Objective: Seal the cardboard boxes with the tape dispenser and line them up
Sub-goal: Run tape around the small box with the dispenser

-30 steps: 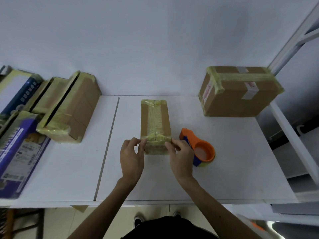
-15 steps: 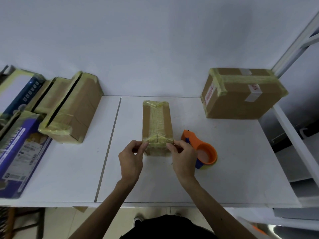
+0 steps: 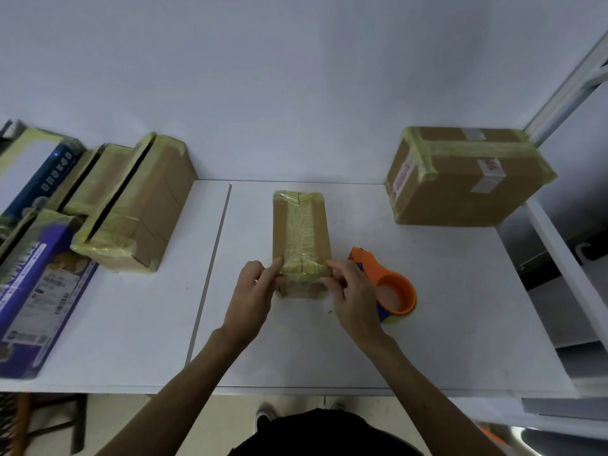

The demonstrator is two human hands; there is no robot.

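We are looking down on a white bench (image 3: 444, 307) standing against a pale bare wall (image 3: 296, 77), with a thin seam (image 3: 214, 258) running from far to near across its top, left of centre.

Our left hand (image 3: 251, 297) is curling at the near left corner of the narrow box (image 3: 301, 225), thumb and forefinger pinching the yellowish tape that is wrapping over that end. Our right hand (image 3: 355, 301) is doing the same at the near right corner, its forefinger lying on the top edge and the other fingers bending against the near face. Both hands are gripping the box, neither one spread flat.

The narrow box is lying in the middle of the bench, its long side running away from us, its near end between our two hands. A strip of tape is running along its top from end to end. It is closed, so we cannot tell what is inside.

The orange tape dispenser (image 3: 396, 296) is resting on the bench just right of our right hand, partly hidden behind it.

A large taped box (image 3: 460, 182) is sitting at the far right against the wall. On the left, taped cartons (image 3: 144, 205) are standing side by side, with a purple printed carton (image 3: 36, 291) nearer to us.
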